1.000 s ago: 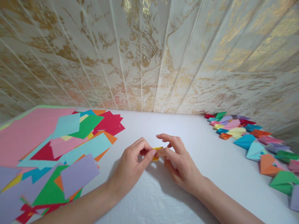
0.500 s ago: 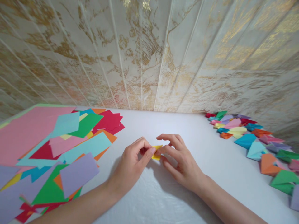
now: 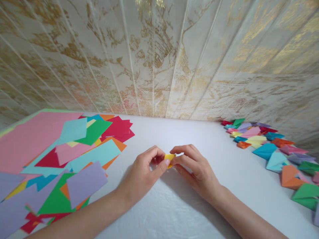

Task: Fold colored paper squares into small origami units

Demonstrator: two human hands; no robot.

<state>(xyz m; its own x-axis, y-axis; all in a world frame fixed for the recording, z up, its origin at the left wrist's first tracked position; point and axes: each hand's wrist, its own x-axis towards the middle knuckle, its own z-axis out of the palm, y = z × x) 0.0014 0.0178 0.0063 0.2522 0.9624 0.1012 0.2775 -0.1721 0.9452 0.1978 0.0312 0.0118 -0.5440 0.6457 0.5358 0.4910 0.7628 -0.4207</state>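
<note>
A small folded piece of yellow paper is held just above the white table, between my two hands. My left hand pinches its left side between thumb and forefinger, with the other fingers curled behind. On the right side, my right hand touches the paper with its fingertips, thumb and fingers closed in around the edge. The fingers cover part of the paper, so its full folded shape is hidden.
Loose coloured sheets, among them a lilac sheet and a green sheet, lie overlapping at the left. Rows of folded paper pieces, such as an orange piece, line the right. A gold-patterned wall borders the white table behind.
My right fingers have shifted on the yellow paper and drawn closer together at its edge. The paper has turned slightly between my hands, showing a different face. The view has moved a little.
</note>
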